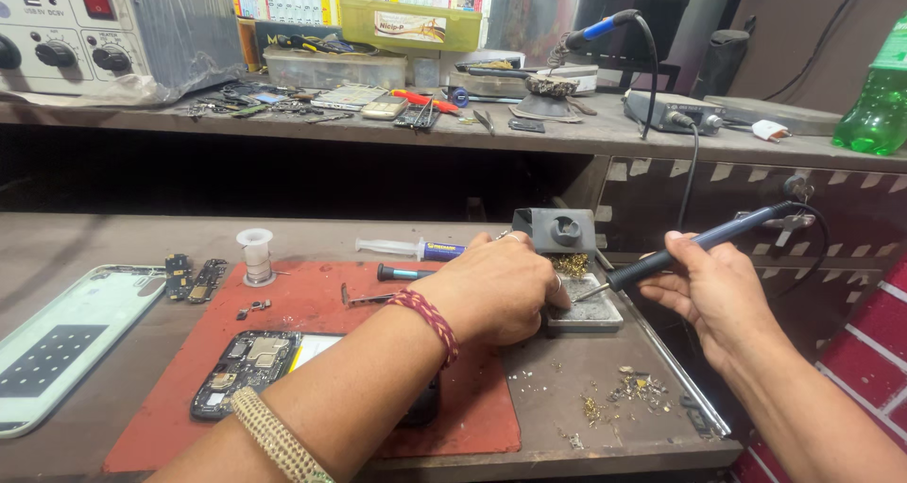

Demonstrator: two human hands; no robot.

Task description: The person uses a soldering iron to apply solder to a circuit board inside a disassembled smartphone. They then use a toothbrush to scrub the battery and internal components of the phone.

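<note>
My right hand (715,289) grips a dark soldering iron (694,246) by its handle, tip pointing left and down toward a small grey metal tray (595,315). My left hand (496,289) reaches across the red mat (312,304) with fingers curled at the tray's left edge; what they hold is hidden. Brass wool (570,264) lies just behind the tray, in front of a grey tip-cleaner holder (556,229). An opened phone (248,368) lies on the mat under my left forearm.
A white phone back cover (66,341) lies at left. Small circuit boards (192,278), a solder spool (255,254), a syringe (411,249) and a screwdriver (402,272) sit behind the mat. The upper shelf holds a rework station (85,30), boxes, tools and a green bottle (879,91).
</note>
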